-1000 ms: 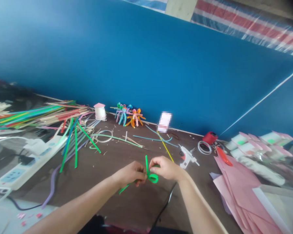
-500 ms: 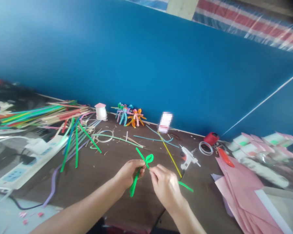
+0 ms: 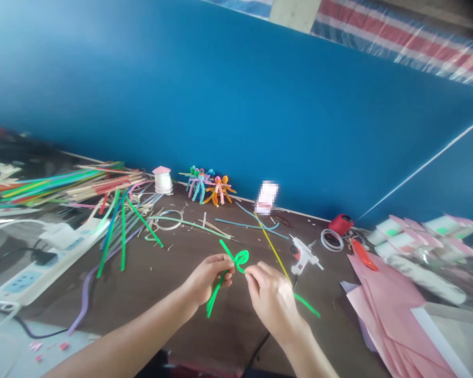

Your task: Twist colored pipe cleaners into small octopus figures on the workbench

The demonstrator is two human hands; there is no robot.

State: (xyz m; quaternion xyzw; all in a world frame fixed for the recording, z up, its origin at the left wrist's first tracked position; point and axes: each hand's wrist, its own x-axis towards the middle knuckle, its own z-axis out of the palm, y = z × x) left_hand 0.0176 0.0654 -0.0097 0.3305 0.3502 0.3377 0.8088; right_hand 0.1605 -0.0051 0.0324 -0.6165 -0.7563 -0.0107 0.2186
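A bright green pipe cleaner (image 3: pixel 239 258) is twisted into a small loop that stands between my hands. My left hand (image 3: pixel 207 278) pinches it below the loop, and one green end hangs down past that hand. My right hand (image 3: pixel 271 299) holds the stem with its fingertips just right of the loop. The stem's other end comes out from under my right palm and runs to the lower right. Part of the stem is hidden by my fingers.
My hands are above a brown work table (image 3: pixel 150 310). Around it lie loose pipe cleaners, a power strip (image 3: pixel 35 278), a white glue gun (image 3: pixel 304 255), a red spool (image 3: pixel 341 224), pink paper sheets (image 3: pixel 386 310) and several pipe-cleaner figures (image 3: pixel 208 188) against a blue wall (image 3: pixel 236 94).
The green loop has risen from beneath my right hand to stand clear between my hands. My right hand has moved lower and rightward, and the long green end now sticks out to its lower right.
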